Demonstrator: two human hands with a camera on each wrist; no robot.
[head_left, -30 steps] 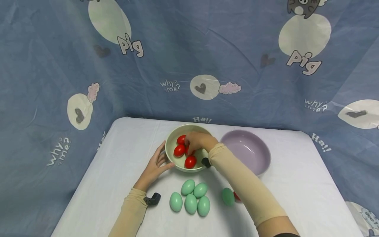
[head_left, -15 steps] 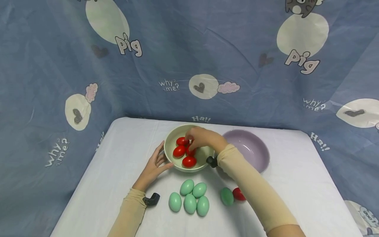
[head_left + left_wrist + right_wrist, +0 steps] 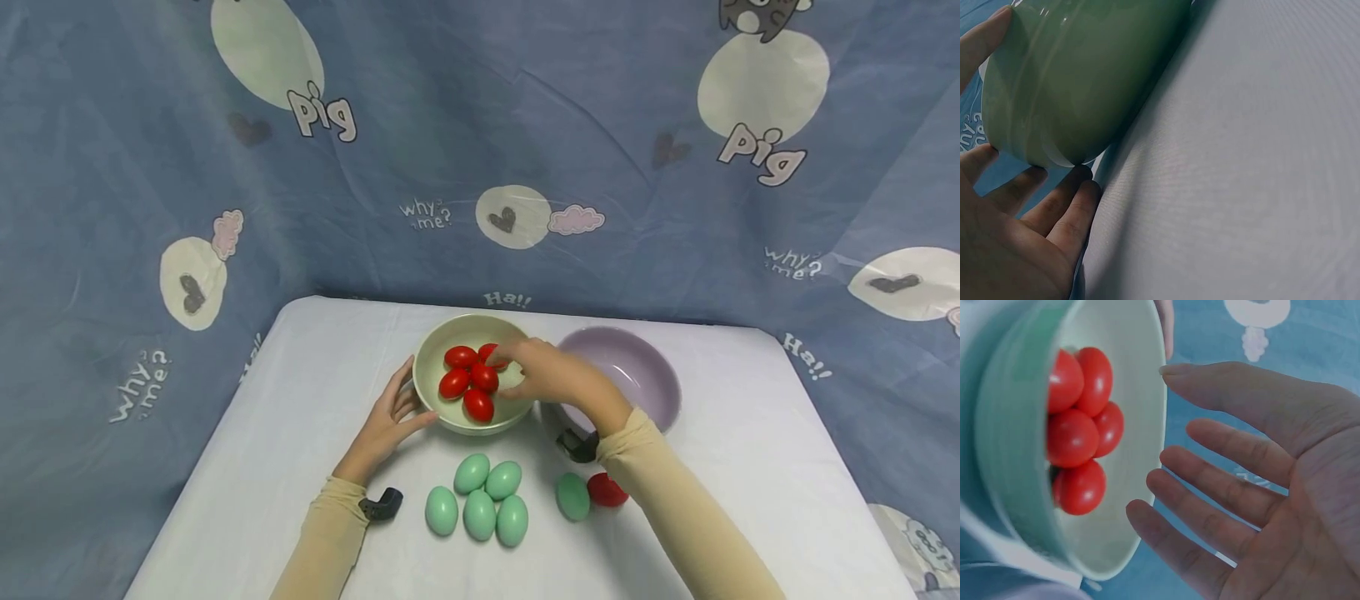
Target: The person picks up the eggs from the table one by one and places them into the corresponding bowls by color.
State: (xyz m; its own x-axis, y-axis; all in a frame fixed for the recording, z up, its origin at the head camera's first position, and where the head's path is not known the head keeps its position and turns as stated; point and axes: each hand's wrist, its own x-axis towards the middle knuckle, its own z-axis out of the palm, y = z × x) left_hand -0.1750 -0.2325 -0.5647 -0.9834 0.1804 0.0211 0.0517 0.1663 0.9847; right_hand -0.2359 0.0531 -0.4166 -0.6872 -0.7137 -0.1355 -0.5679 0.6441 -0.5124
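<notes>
Left hand (image 3: 386,421) spread, fingertips touching pale green bowl (image 3: 480,429); right hand (image 3: 551,375) spread above bowl's rim, five red eggs (image 3: 484,377) inside.

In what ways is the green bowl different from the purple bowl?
The green bowl holds five red egg-shaped pieces; the visible part of the purple bowl shows none. The left hand touches the green bowl, not the purple bowl. Both are round and stand upright on the white tabletop.
</notes>
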